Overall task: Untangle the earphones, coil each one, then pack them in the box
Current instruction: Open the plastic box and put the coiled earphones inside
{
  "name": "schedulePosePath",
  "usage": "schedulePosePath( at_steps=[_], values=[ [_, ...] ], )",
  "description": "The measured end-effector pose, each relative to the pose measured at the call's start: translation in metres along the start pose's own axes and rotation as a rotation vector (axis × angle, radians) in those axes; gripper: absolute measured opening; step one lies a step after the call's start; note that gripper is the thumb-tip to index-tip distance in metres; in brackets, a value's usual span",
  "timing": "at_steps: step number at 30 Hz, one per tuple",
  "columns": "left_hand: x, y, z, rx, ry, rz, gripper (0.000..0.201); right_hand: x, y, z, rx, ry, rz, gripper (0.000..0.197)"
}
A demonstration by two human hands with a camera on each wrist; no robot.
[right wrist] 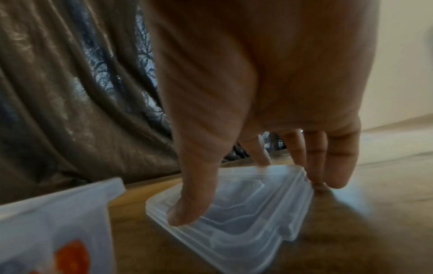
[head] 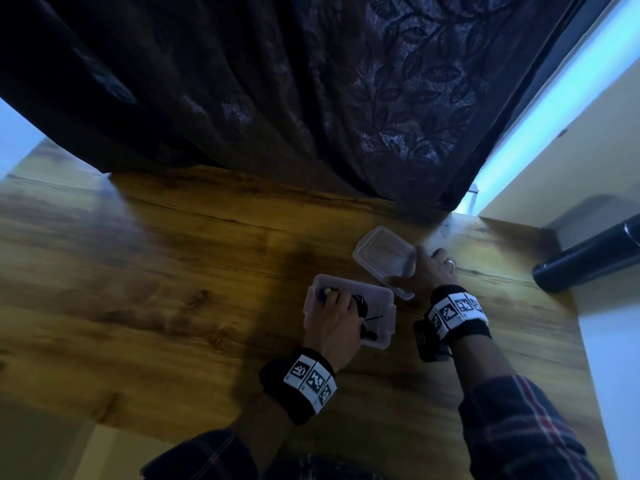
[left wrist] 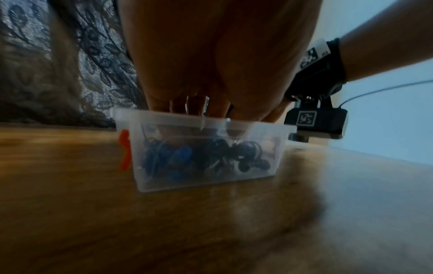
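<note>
A clear plastic box (head: 384,327) stands on the wooden table, its wall (left wrist: 206,181) close in the left wrist view. Coiled blue earphones (left wrist: 168,153) and black earphones (left wrist: 248,157) lie inside it; the black cable (head: 363,306) shows beside my hand. My left hand (head: 332,303) reaches into the box from above, fingers (left wrist: 196,105) extended down onto the earphones. The clear lid (head: 377,254) lies just right of the box. My right hand (head: 415,268) grips the lid (right wrist: 246,222), thumb (right wrist: 187,209) on top and fingers (right wrist: 316,163) round its far edge.
A dark patterned curtain (head: 311,98) hangs along the table's far edge. A black cylindrical bottle (head: 588,261) lies at the table's right edge. An orange clasp (left wrist: 124,150) sits on the box's left end. Bare wooden tabletop (head: 138,271) stretches to the left.
</note>
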State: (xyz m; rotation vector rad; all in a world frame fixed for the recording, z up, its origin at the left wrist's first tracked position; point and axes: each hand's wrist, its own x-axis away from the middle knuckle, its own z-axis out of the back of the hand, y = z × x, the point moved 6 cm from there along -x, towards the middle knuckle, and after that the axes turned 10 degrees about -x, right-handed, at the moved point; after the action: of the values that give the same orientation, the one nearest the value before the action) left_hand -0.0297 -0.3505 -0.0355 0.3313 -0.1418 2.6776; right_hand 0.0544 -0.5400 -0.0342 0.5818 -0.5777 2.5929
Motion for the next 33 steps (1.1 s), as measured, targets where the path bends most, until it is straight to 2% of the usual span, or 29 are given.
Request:
schedulePosePath(
  at_steps=[4,7,11,14,17,19,21,24,26,28,30,33],
  values=[
    [0.0,-0.001,0.005,0.008,0.015,-0.027,0.03,-0.002,-0.003,-0.001,0.084,0.017,0.075,0.093],
    [0.002,-0.01,0.018,0.155,0.056,-0.018,0.026,-0.003,0.002,0.002,-0.057,0.061,0.15,0.079],
    [0.015,-0.045,0.042,0.536,0.236,0.14,0.029,0.015,0.016,0.019,-0.465,0.19,0.217,0.042],
    [0.023,-0.083,0.048,0.726,0.312,0.309,0.027,0.044,0.016,0.028,-0.539,0.293,0.338,0.032],
    [0.027,-0.11,0.045,0.835,0.352,0.377,0.026,0.079,0.009,0.027,-0.575,0.358,0.452,0.023],
    [0.03,-0.115,0.044,0.87,0.353,0.346,0.029,0.108,0.005,0.034,-0.59,0.453,0.575,0.024],
    [0.034,-0.112,0.05,0.954,0.352,0.26,0.039,0.133,0.003,0.045,-0.651,0.482,0.655,0.028],
    [0.04,-0.096,0.064,1.046,0.335,0.119,0.05,0.151,0.006,0.052,-0.773,0.374,0.702,0.027],
    [0.042,-0.086,0.07,1.089,0.309,0.06,0.044,0.15,0.008,0.045,-0.838,0.257,0.692,0.027],
    [0.044,-0.08,0.067,1.107,0.283,0.06,0.035,0.142,0.014,0.03,-0.875,0.204,0.578,0.027],
    [0.044,-0.078,0.057,1.106,0.247,0.135,0.024,0.133,0.022,0.011,-0.875,0.226,0.398,0.032],
    [0.044,-0.079,0.039,1.009,0.187,0.264,0.024,0.122,0.024,-0.016,-0.823,0.26,0.212,0.043]
  ],
)
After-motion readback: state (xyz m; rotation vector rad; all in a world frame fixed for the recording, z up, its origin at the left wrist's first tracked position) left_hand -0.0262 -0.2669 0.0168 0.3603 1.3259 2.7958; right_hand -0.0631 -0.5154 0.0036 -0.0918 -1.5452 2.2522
